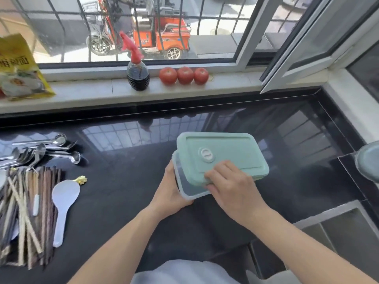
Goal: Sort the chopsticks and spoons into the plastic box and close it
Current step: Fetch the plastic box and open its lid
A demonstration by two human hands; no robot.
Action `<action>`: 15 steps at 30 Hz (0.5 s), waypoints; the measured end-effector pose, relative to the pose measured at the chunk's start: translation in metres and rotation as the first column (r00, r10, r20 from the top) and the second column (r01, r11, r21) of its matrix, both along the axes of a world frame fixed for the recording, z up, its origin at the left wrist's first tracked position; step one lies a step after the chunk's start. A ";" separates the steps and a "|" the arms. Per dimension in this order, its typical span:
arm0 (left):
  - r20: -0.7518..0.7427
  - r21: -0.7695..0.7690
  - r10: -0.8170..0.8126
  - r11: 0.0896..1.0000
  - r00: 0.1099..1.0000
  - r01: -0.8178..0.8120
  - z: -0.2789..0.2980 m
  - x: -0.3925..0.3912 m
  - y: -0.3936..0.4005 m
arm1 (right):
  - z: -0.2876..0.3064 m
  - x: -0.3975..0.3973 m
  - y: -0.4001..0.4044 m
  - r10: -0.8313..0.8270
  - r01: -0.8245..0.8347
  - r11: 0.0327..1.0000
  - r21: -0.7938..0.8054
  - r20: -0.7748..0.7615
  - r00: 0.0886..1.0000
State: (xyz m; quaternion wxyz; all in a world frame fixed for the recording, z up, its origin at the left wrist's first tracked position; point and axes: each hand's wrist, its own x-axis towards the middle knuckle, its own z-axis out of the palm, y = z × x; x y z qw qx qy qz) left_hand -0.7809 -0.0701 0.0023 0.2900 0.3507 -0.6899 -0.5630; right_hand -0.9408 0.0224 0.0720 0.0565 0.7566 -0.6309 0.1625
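1. Left hand cups the near-left corner of the plastic box, fingers wrapped under and round its clear base; reads as bracing it so it won't slide on the glossy black counter.
2. Right hand grips the near edge of the green lid, fingers curled over the top, thumb under the rim. Lid sits skewed and tipped off the base, near-left corner of the base exposed, so likely being pulled off for loading.
3. Box lies directly between both hands, touching both; what is inside it cannot be made out.
4. Chopsticks piled well to the left of left hand, untouched; mixed dark and pale sticks.
5. Metal spoons heaped left and farther away than the chopsticks. White rice paddle just beside the chopstick pile, on the side nearer the left hand.
6. Judgement: sorting not started; opening step in hand. Risk: the base slipping on the slick counter.
7. Sauce bottle, tomatoes on sill beyond both hands, irrelevant.
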 end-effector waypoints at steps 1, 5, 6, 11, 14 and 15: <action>-0.010 0.012 -0.005 1.000 1.000 0.005 0.004 0.001 0.002 | 0.012 -0.008 -0.004 -0.060 0.063 0.997 -0.052 0.058 0.997; 0.052 0.040 -0.026 0.999 0.998 0.024 0.012 0.004 0.007 | 0.055 -0.061 -0.021 -0.399 0.499 0.855 -0.145 0.430 0.809; 0.074 0.048 -0.029 0.999 0.997 0.026 0.012 0.004 0.007 | 0.058 -0.081 -0.023 -0.474 0.615 0.781 -0.111 0.536 0.699; 0.148 0.073 -0.041 0.997 0.988 0.030 0.008 0.003 0.006 | 0.004 -0.158 0.025 -0.513 0.928 0.282 0.244 0.856 -0.069; 0.195 0.061 -0.010 0.998 0.981 -0.002 0.003 0.002 0.010 | -0.034 -0.155 0.077 -0.336 0.888 0.055 0.457 0.846 -0.415; 0.222 0.049 -0.006 0.999 0.975 -0.005 0.000 0.003 0.011 | -0.042 -0.150 0.093 -0.283 0.851 0.013 0.526 0.818 -0.501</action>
